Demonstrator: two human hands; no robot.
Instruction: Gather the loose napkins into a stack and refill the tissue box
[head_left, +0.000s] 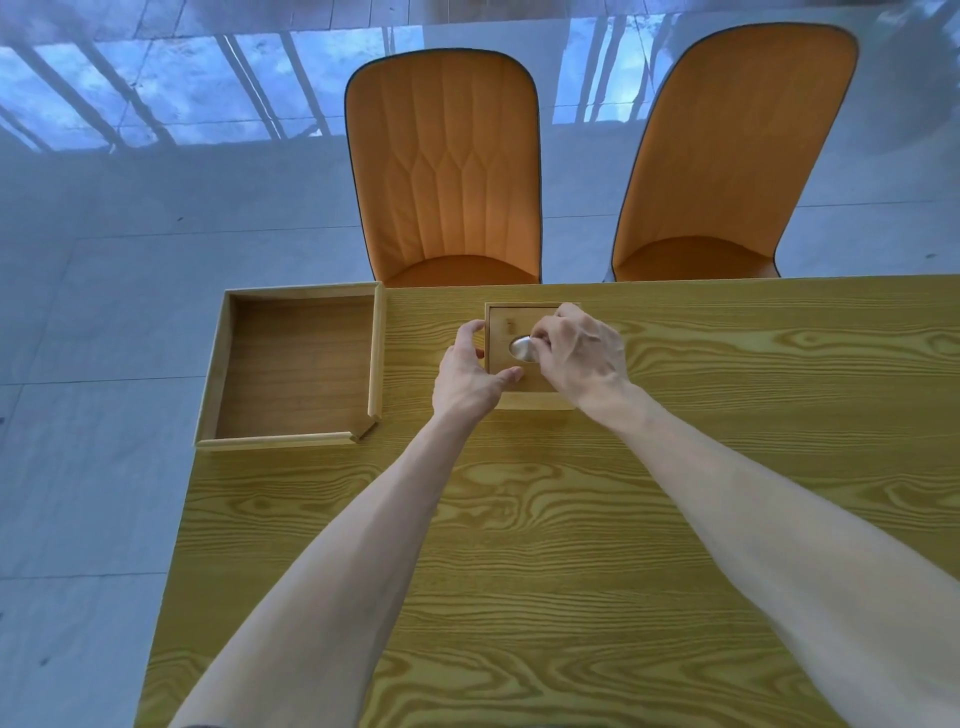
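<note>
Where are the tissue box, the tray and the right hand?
tissue box (511, 325): head view, bare lid top.
tray (375, 353): head view, right wall.
right hand (584, 353): head view, back of the hand.

Both hands were on the small wooden tissue box (506, 332) on the yellow table (571, 519): left hand (470, 376) gripped its side, right hand (582, 353) pinched a napkin (522, 347) at the opening. A wooden tray (374, 353) sat nearby.

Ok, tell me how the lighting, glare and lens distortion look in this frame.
Head view: soft, even daylight; the glossy floor mirrors window bars with bluish glare; wide-angle lens splays the chairs outward and stretches the forearms; the hands on the tissue box stay fairly sharp.
</note>
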